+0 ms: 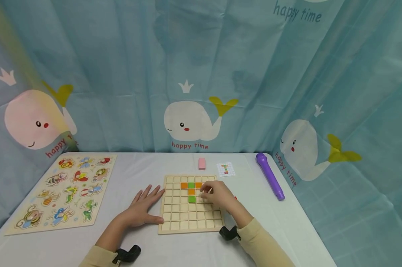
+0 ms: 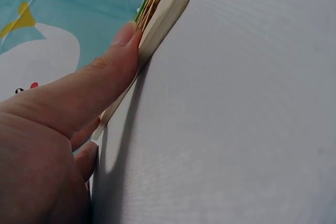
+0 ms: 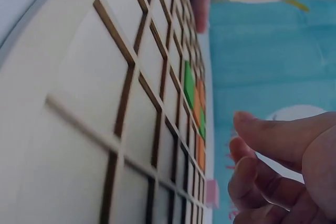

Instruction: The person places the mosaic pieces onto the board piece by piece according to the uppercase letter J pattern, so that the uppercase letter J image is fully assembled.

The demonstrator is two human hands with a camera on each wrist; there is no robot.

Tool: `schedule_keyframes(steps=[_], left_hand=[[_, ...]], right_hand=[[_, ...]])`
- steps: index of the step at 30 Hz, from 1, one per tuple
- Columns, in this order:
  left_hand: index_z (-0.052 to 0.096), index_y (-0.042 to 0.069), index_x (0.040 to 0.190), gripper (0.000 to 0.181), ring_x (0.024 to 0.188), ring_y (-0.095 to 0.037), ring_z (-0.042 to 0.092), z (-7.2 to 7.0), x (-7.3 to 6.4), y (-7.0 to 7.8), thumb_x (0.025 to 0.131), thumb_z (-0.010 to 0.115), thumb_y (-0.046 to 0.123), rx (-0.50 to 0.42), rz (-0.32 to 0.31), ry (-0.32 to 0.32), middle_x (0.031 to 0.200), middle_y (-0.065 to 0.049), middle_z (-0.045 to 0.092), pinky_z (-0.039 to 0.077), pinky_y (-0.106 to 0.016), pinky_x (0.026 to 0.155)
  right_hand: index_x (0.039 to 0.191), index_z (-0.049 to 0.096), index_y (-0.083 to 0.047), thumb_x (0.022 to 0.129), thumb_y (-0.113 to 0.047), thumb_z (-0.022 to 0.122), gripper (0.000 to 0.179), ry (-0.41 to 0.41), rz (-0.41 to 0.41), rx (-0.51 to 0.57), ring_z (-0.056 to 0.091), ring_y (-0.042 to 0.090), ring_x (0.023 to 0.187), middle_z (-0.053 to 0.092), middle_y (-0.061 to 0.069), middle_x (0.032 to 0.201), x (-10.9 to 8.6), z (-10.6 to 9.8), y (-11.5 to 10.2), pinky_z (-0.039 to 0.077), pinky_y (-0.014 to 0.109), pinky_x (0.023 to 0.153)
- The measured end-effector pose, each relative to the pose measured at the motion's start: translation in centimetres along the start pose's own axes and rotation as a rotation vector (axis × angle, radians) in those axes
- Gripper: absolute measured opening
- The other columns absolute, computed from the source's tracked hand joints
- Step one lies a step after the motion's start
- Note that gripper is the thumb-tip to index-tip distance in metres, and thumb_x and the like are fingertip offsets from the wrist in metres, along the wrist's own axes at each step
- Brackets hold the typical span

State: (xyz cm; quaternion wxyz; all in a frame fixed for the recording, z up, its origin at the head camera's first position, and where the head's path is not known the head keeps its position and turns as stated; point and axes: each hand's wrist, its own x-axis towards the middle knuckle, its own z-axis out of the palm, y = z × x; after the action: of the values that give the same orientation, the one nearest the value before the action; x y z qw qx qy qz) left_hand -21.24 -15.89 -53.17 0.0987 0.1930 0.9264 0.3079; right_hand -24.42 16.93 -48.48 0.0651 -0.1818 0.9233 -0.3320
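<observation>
Grid board [image 1: 191,208], blw R hand [image 1: 219,193]

A pale wooden board [image 1: 183,207] is laid flat on the white tabletop [image 1: 181,252], its face divided by a raised grid. Within the cells, 5 square tiles [image 1: 191,192] are seated as a T — orange, green, orange along the far row; orange, then green, down the stem.

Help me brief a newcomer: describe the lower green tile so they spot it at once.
Find the table, then the grid board near its middle. On it, a column of tiles runs green, orange, green. The lower green tile ends it; the upper green tile sits between orange tiles.
</observation>
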Motion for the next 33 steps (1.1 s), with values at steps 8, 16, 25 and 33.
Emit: schedule_keyframes(steps=[8,16,25,33], left_hand=[[0.033,0.013,0.159,0.116,0.155,-0.045,0.000,0.0,-0.2,-0.1,0.068,0.083,0.064,0.006,-0.003,-0.004,0.168,-0.016,0.021,-0.005,-0.064,0.122],[0.033,0.013,0.159,0.116,0.155,-0.045,0.000,-0.1,-0.3,-0.1,0.068,0.083,0.064,0.006,-0.001,0.001,0.168,-0.017,0.021,-0.004,-0.065,0.122],[0.032,0.014,0.159,0.116,0.155,-0.045,-0.001,-0.2,-0.1,-0.1,0.068,0.082,0.064,-0.006,-0.004,-0.010,0.168,-0.016,0.020,-0.005,-0.065,0.122],[0.032,0.014,0.159,0.116,0.155,-0.045,-0.001,-0.2,0.0,0.0,0.069,0.082,0.064,-0.008,0.006,-0.009,0.168,-0.016,0.020,-0.005,-0.064,0.122]], right_hand=[[0.105,0.074,-0.012,0.094,-0.018,0.073,0.012,0.022,0.021,0.010,0.058,0.011,0.073,0.065,-0.008,0.086,-2.3,-2.0,1.7,0.051,0.024,0.060],[0.104,0.073,-0.013,0.091,-0.015,0.075,0.013,0.008,0.072,0.032,0.057,0.015,0.072,0.064,-0.006,0.088,-4.0,-3.2,3.9,0.049,0.025,0.052],[0.103,0.074,-0.010,0.079,-0.015,0.087,0.027,-0.035,0.095,0.052,0.054,0.017,0.074,0.065,0.002,0.087,-5.3,-4.1,5.7,0.047,0.025,0.057],[0.097,0.075,-0.012,0.074,-0.012,0.090,0.027,-0.114,0.112,-0.017,0.054,0.016,0.078,0.064,0.000,0.086,-5.6,-4.7,6.9,0.047,0.027,0.066]])
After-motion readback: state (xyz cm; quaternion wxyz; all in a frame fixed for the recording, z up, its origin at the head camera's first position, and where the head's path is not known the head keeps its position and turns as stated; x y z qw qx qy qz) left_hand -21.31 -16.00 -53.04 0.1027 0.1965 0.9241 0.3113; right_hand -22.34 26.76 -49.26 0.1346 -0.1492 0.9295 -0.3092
